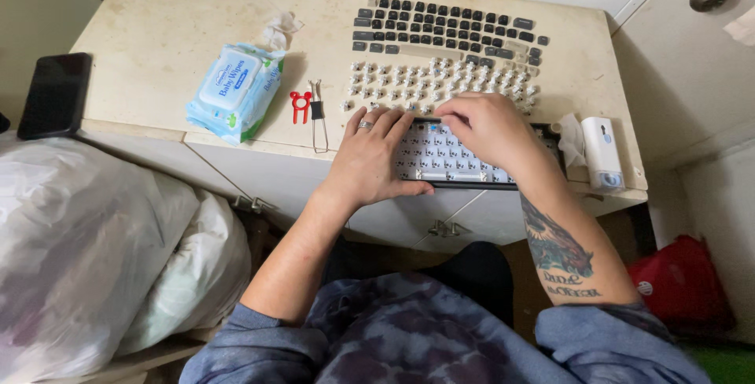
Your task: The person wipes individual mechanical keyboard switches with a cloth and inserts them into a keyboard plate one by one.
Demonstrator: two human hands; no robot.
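Observation:
A stripped keyboard base (448,160) with bare switch sockets lies at the near edge of a cream desk (181,14). My left hand (370,160) rests flat on the keyboard's left end, a ring on one finger. My right hand (487,128) hovers over the keyboard's upper middle, fingers curled and pinched downward; whether it holds a switch is hidden. Beyond the keyboard lie rows of loose pale switches (440,81) and, farther back, rows of dark keycaps (448,30).
A blue wet-wipe pack (236,89) with a crumpled tissue lies left. A red keycap puller (300,106) and a wire puller (317,112) sit beside it. A white small device (604,152) stands right. A black phone (57,94) and plastic bags (86,250) are at left.

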